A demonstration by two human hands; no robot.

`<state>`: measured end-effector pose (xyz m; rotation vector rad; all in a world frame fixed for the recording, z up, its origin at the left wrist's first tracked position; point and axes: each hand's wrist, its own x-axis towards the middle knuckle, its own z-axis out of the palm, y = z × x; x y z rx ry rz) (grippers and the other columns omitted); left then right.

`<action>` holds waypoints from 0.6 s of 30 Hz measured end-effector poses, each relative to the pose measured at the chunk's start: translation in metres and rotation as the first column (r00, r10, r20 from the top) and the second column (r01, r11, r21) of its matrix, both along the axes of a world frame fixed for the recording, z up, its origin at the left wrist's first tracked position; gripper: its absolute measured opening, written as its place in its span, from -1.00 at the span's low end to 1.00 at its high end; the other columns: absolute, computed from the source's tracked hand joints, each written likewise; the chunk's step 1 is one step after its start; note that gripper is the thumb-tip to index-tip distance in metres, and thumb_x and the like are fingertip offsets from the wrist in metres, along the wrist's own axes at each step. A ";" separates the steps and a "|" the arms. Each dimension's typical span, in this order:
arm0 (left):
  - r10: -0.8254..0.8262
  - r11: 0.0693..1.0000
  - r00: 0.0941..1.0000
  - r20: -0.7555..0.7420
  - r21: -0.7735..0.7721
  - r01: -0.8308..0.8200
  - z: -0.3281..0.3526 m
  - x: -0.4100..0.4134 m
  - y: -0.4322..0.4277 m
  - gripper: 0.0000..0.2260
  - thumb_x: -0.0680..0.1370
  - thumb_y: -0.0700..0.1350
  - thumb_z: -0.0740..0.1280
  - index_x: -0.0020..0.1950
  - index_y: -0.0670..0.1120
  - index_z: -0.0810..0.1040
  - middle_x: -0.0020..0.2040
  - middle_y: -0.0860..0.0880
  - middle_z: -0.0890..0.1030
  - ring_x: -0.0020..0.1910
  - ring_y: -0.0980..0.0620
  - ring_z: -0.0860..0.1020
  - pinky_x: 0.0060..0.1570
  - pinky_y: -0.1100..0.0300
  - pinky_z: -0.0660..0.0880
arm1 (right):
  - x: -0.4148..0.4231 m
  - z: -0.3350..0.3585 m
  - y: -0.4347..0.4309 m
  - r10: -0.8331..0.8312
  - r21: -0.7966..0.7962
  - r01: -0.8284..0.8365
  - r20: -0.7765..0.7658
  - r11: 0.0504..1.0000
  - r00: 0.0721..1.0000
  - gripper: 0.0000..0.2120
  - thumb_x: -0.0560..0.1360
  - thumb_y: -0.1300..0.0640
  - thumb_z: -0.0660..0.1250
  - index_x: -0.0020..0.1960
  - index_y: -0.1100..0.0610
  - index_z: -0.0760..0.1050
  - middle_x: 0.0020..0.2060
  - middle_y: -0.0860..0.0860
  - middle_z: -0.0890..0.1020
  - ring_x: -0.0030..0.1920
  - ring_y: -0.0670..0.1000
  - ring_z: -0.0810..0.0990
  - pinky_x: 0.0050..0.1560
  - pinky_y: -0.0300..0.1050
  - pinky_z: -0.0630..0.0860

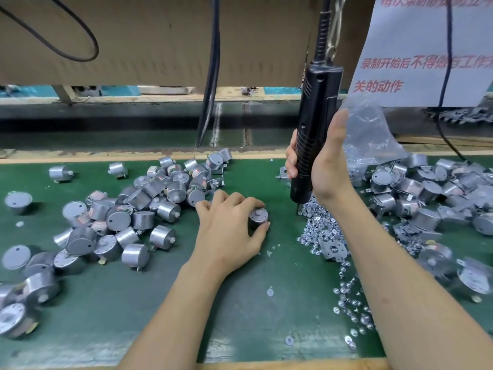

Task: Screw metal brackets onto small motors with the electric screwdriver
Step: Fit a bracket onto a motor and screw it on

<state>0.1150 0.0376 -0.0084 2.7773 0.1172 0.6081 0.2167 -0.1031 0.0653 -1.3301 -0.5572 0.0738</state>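
Note:
My left hand (229, 225) grips a small round silver motor (258, 216) standing on the green mat, shaft up, between thumb and fingers. My right hand (324, 166) holds the black electric screwdriver (310, 134) upright, fingers wrapped round its ribbed grip. Its bit tip (298, 209) points down at the near edge of a pile of silver screws (320, 231), just right of the motor. A flat metal bracket (334, 249) lies among the screws beside my right forearm.
A heap of bare motors (138, 209) covers the mat's left side. Motors with brackets (426, 193) pile up at the right, beside a clear plastic bag (368, 134). Cables hang in front of a cardboard wall (160, 41), and the green mat (266, 316) runs to the bench's near edge.

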 end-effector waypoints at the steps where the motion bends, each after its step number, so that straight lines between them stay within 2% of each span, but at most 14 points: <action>1: -0.001 1.000 1.000 0.003 0.001 0.001 0.000 0.000 0.000 -0.75 0.47 0.23 0.32 0.10 0.19 0.55 -0.04 0.18 0.56 0.05 0.01 0.40 -0.02 0.03 0.21 | 0.000 0.000 0.000 -0.005 -0.004 0.005 0.001 1.000 1.000 -0.24 0.23 -0.72 0.02 -0.35 -0.01 0.44 -0.47 0.04 0.44 -0.50 0.07 0.39 -0.37 -0.10 0.42; 7: -0.015 1.000 1.000 0.021 -0.023 0.015 0.000 -0.001 -0.001 -0.76 0.45 0.20 0.33 0.06 0.17 0.54 -0.07 0.19 0.55 0.02 0.02 0.41 -0.03 0.05 0.18 | -0.001 0.001 -0.001 -0.028 -0.008 0.028 0.007 1.000 1.000 -0.23 0.21 -0.73 0.03 -0.35 0.00 0.43 -0.46 0.08 0.43 -0.49 0.07 0.39 -0.36 -0.08 0.43; 18: -0.011 1.000 1.000 0.002 -0.025 0.011 -0.001 0.000 -0.001 -0.74 0.45 0.22 0.30 0.08 0.17 0.54 -0.05 0.19 0.56 0.06 0.02 0.41 0.01 0.04 0.18 | -0.007 0.004 0.000 0.032 0.028 -0.032 0.025 0.999 0.999 -0.23 0.21 -0.72 0.04 -0.31 0.01 0.44 -0.46 0.06 0.43 -0.49 0.09 0.38 -0.35 -0.05 0.42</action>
